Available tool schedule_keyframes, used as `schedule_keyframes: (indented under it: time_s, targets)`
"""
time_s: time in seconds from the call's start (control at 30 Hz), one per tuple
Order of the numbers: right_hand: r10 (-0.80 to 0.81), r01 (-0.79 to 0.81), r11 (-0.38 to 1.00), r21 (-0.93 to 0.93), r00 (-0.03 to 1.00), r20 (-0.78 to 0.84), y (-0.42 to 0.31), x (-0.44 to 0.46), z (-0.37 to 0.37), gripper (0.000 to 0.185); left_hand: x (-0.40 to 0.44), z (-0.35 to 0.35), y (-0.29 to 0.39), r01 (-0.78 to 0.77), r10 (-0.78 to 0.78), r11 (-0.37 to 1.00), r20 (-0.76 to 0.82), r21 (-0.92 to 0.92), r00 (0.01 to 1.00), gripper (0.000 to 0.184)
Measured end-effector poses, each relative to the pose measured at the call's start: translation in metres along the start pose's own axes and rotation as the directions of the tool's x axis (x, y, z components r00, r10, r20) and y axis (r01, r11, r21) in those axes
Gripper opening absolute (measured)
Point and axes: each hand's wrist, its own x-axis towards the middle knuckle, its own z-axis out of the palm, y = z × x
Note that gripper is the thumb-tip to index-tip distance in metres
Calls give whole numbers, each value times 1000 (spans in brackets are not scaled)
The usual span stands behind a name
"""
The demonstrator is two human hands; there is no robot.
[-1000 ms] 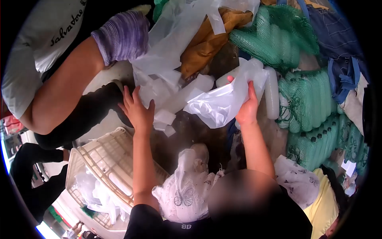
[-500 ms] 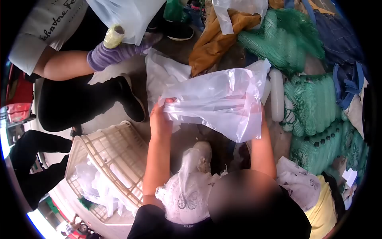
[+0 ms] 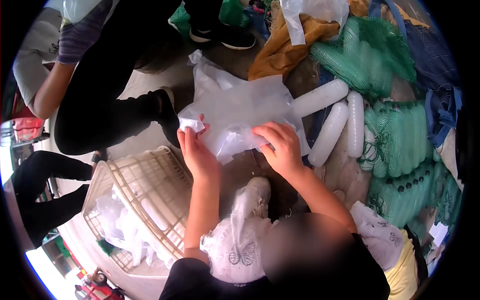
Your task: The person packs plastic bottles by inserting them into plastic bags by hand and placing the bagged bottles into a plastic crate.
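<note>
**Between the left hand (image 3: 197,152) and the right hand (image 3: 283,150): a translucent plastic bag (image 3: 245,102) spread out and slack**

The left hand closed its fingers around a bunched corner of the bag. The right hand, fingers bent, appeared to pinch the near edge between thumb and fingertips. The sheet extended forward from both hands; it looked flat and unfilled, and no tie or knot could be made out on it.

Just beyond and to the right of the right hand lay three loose white tubes (image 3: 328,134), none wholly inside the bag. One met the bag's right margin, but whether its end passed into, under or merely against the plastic could not be told. Farther to that side, bundles in green mesh (image 3: 397,137) stood at a more finished stage: elongated shapes lay in close rows within the netting. A further mesh sack (image 3: 370,57) lay forward of these, also with long forms inside.

Nearer the body, beside the left forearm, a tilted plastic basket (image 3: 155,172) contained crumpled clear plastic (image 3: 125,220). Ahead of the hands lay a brown cloth (image 3: 292,42); forward and left of the left hand, a co-worker's dark trouser leg (image 3: 117,120) was visible.
</note>
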Motion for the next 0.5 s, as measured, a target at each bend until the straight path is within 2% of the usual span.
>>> schedule_keyframes:
  time_s: [0.03, 0.07, 0.13, 0.17, 0.2, 0.27, 0.3, 0.33, 0.37, 0.4, 0.43, 0.47, 0.5]
  targets:
    - [-50, 49, 998, -26, 998, -47, 2, -4, -2, 30, 7, -20, -4, -3, -1, 999, -102, -41, 995, 22]
    - [-111, 106, 993, -61, 989, -100, 4, -3, -3, 32, 16, -50, -16, 83, -110, 985, -172, -153, 979, 36]
    - [-184, 181, 983, -37, 978, -100, 3, -4, 0, 38, 3, -36, -3, 352, -385, 922, -275, -161, 881, 40]
    - [-222, 218, 975, -47, 971, -93, 2, -4, 2, 36, -1, -63, -15, 420, -419, 908, -32, 11, 907, 47]
    - [-259, 256, 965, -49, 962, -83, 1, -5, 2, 34, -20, -45, -2, 335, -336, 936, 15, -104, 942, 60]
    - [-229, 228, 973, -22, 971, -64, 0, -11, 1, 29, -34, -30, 15, 132, -130, 990, -57, 44, 990, 56]
    - [-209, 208, 978, -19, 975, -69, -1, -6, 2, 23, -29, -39, 18, 13, -7, 998, -84, 68, 996, 47]
    - [-195, 196, 980, 21, 979, -65, -2, -7, 2, 21, -17, -65, 12, 8, 18, 989, -175, 145, 984, 44]
    - [-160, 164, 984, 74, 986, -55, -3, -9, 4, 22, -6, -97, -2, -53, 72, 996, -321, 67, 944, 34]
    - [-110, 118, 986, 119, 992, -69, 2, -16, 8, 23, -13, -109, 5, 70, -9, 976, -282, 206, 959, 23]
    - [-98, 113, 982, 152, 989, -107, 5, -21, 13, 24, -36, -77, 22, 182, -131, 978, -373, 105, 919, 17]
    - [-41, 57, 978, 200, 996, -83, -1, -23, 11, 24, -48, -98, 16, 263, -198, 937, -268, 231, 943, 32]
    - [-23, 39, 968, 249, 998, -65, -9, -28, 14, 24, -49, -94, 21, 222, -163, 947, -249, 233, 955, 32]
